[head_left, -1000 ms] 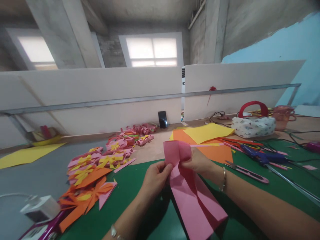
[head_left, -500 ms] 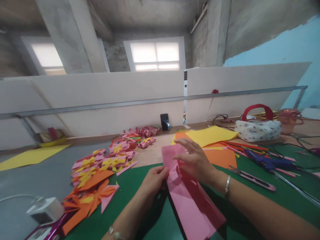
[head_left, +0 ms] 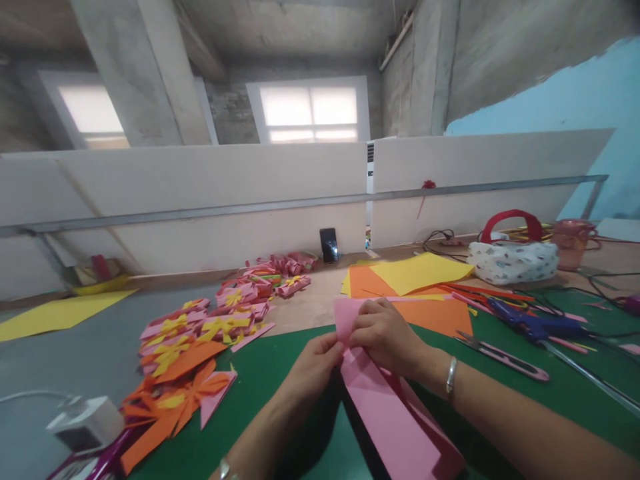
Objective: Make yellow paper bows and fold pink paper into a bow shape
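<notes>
A long folded sheet of pink paper [head_left: 383, 407] slants over the green mat [head_left: 290, 427], its near end toward the bottom edge. My left hand [head_left: 317, 363] pinches its left edge near the far end. My right hand [head_left: 387, 337] is closed on the far part from the right, fingers bent over the paper. The two hands almost meet across the sheet. Part of the fold under my right hand is hidden. A pink-handled craft knife [head_left: 505, 357] lies right of my right hand, beyond its wrist.
Orange paper [head_left: 435, 317] and yellow sheets [head_left: 425, 272] lie behind my hands. A blue glue gun [head_left: 535, 323] with cables is at the right. Pink folded pieces with yellow bows [head_left: 225, 327] and orange cutouts [head_left: 185, 393] pile up at left. A phone [head_left: 329, 245] leans at the back.
My right hand's spread fingers have closed down onto the pink paper. The sheet's raised right side has folded inward, making it narrower. My left hand still pinches the edge.
</notes>
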{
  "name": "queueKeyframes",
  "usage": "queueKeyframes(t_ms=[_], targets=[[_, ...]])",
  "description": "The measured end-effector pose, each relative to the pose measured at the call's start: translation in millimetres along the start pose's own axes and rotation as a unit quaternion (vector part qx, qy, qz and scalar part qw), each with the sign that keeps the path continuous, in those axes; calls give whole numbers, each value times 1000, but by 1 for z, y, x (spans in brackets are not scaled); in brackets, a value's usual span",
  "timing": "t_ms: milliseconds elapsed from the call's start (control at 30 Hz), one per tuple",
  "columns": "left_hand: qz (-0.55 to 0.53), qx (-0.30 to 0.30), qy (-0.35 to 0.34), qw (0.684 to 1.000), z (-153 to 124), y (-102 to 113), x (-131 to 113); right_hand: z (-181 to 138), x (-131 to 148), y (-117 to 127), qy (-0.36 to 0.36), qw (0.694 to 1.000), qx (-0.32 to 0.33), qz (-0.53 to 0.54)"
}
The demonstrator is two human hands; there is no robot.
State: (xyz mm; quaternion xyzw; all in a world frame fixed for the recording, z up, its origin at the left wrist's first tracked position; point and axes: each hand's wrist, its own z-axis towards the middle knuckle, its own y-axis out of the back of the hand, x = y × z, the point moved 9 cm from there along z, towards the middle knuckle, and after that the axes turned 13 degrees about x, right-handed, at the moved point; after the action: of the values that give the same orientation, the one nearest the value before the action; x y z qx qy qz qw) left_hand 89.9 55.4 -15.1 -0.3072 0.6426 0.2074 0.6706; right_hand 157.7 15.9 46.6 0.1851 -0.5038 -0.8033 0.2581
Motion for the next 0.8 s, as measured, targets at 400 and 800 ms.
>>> queueKeyframes(t_ms=[400,800], targets=[[-41,165,-47,984,-3,-31,-9,-3,-18,4,-92,993,4,79],[32,99,-6,995,-3,-21,-2,-5,-9,13,-67,997,-41,30]])
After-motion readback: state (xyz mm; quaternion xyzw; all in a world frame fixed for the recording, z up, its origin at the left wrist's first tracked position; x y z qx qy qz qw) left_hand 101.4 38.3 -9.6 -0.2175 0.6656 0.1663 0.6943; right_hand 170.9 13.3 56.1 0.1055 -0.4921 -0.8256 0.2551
